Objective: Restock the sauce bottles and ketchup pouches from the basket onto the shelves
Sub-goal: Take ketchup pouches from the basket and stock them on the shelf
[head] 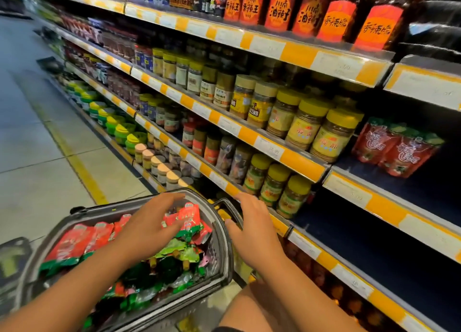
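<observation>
Two bare forearms reach forward from the bottom edge. The left hand [149, 222] hovers over a grey plastic basket [222, 251], fingers [172, 198] spread and curled above a red ketchup pouch [189, 218] standing at the far end; I cannot tell whether it touches it. More red-and-green ketchup pouches [72, 246] fill the basket. The right hand [254, 229] is open, fingers spread, holding nothing, just beside the basket's dark handle [224, 203]. To the right, a few matching pouches on the shelf [396, 148] stand on a dark, mostly bare shelf [349, 190], beside yellow-lidded jars [331, 134].
</observation>
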The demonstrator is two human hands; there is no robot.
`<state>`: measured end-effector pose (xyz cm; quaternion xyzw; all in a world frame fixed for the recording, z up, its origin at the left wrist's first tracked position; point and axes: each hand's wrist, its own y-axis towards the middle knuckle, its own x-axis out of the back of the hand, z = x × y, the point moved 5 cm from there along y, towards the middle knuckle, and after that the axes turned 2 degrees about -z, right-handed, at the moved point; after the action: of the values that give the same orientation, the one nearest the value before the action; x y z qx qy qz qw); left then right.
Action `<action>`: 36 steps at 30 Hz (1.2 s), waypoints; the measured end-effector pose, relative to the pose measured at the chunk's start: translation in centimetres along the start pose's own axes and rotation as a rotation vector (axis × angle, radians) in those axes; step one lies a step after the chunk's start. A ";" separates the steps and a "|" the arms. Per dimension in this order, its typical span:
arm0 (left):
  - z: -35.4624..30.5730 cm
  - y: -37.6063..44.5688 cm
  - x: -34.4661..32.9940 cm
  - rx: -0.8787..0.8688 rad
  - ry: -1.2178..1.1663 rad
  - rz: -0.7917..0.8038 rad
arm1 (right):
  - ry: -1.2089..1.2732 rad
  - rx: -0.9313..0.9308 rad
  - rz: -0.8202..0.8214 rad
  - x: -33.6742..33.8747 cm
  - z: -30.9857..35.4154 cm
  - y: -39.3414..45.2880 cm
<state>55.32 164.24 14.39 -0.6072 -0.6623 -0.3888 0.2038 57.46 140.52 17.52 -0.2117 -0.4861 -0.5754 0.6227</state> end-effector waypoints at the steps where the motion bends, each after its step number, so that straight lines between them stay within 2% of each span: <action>1: 1.0 -0.4 0.2 0.021 -0.002 -0.006 | 0.013 -0.006 0.021 -1.1 0.3 0.1; 6: 7.2 -2.7 -0.2 0.197 0.030 -0.052 | 0.044 -0.022 0.119 -6.6 1.1 0.5; 14: 14.5 -5.2 -2.3 0.404 0.055 -0.019 | 0.044 -0.070 0.298 -15.2 1.1 1.2; 27: 19.6 -2.9 -5.9 0.443 0.194 0.030 | -0.101 0.010 0.467 -20.8 -2.0 4.4; 36: 20.4 -3.3 -6.8 0.420 0.159 -0.124 | -0.236 0.166 0.472 -24.0 -2.5 6.5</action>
<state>57.50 175.56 -4.04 -0.4770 -0.7465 -0.3008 0.3531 67.57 152.36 -2.04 -0.3331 -0.5381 -0.3441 0.6936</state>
